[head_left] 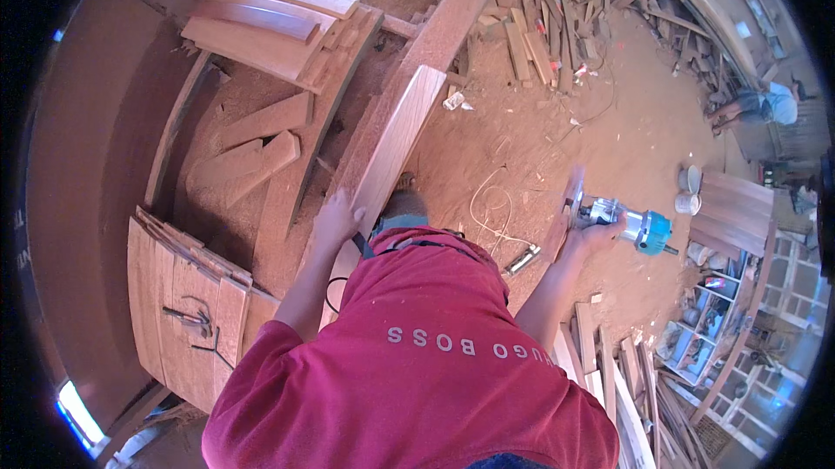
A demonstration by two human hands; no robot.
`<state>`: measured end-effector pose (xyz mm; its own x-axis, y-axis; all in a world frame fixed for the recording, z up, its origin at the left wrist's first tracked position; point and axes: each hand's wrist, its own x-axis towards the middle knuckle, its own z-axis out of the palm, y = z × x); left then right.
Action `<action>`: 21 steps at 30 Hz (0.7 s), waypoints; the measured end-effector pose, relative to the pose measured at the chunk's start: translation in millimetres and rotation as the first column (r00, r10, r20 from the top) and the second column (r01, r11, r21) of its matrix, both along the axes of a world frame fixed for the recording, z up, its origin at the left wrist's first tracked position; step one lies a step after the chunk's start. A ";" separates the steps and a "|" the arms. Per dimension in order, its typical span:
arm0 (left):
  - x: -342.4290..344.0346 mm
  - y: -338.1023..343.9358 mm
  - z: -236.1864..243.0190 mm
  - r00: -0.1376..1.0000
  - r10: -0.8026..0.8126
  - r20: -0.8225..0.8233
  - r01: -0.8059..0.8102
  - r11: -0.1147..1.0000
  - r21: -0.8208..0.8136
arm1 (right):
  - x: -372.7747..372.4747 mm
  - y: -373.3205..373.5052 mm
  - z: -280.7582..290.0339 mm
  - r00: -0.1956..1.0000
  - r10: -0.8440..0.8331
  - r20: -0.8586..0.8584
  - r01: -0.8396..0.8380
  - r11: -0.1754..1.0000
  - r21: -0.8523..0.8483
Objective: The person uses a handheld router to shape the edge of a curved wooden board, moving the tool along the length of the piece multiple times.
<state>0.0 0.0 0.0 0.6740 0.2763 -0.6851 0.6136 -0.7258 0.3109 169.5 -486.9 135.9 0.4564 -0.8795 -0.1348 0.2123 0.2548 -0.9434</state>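
Note:
My right hand, held out to the right, is wrapped round a trim router with a teal motor end and a silver body. A flat brownish strip shows beside the router's base; whether it is fixed to it I cannot tell. My left hand is closed by the near end of a pale, planed board. Its fingers lie against the board's edge, and a dark strip shows just below them. What those fingers grip is partly hidden. The pale board lies along a longer, rougher wooden beam.
Curved planks rest on the bench to the left. Nearer, more planks carry a clamp-like metal tool. A light cord lies looped on the dusty floor. Scrap wood is heaped ahead. Another person is far right.

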 end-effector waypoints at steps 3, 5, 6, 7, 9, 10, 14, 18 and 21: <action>60.6 -3.1 -5.9 0.942 -0.020 0.336 0.034 0.999 -0.036 | 28.4 12.8 9.9 0.999 0.030 0.037 -0.032 0.998 0.052; 92.2 -40.7 3.1 0.915 -0.050 0.401 0.025 0.997 0.068 | 43.9 16.7 24.0 0.999 0.034 0.031 -0.035 0.999 0.031; 115.2 -43.2 12.0 0.927 -0.037 0.374 0.000 0.995 0.098 | 61.9 29.3 21.1 0.998 0.054 0.031 -0.055 0.998 0.035; 127.6 -56.1 23.6 0.942 -0.021 0.336 -0.016 0.994 0.107 | 68.7 29.7 20.2 0.998 0.067 0.018 -0.068 0.998 0.020; 128.7 -61.1 26.3 0.961 0.016 0.276 -0.050 0.992 0.115 | 75.1 31.5 18.2 0.996 0.089 -0.013 -0.089 0.996 0.001; 126.2 -59.5 19.6 0.965 0.033 0.261 -0.065 0.992 0.113 | 78.1 33.7 14.7 0.995 0.092 -0.023 -0.093 0.996 -0.003; 131.7 -57.9 18.1 0.965 0.037 0.260 -0.081 0.984 0.161 | 98.8 34.1 3.4 0.991 0.134 0.000 -0.134 0.991 0.001; 134.1 -52.5 14.9 0.975 0.029 0.218 -0.070 0.980 0.186 | 114.2 54.8 11.2 0.990 0.136 -0.036 -0.136 0.991 0.018; 135.9 -48.5 15.0 0.978 0.024 0.205 -0.063 0.980 0.188 | 121.7 61.4 12.5 0.987 0.159 -0.036 -0.157 0.986 0.052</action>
<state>135.9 -48.5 15.0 0.7769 0.4213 -0.4678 0.5848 -0.7582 0.2884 291.2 -425.5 148.4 0.5824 -0.7888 -0.1966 0.1282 0.3279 -0.9360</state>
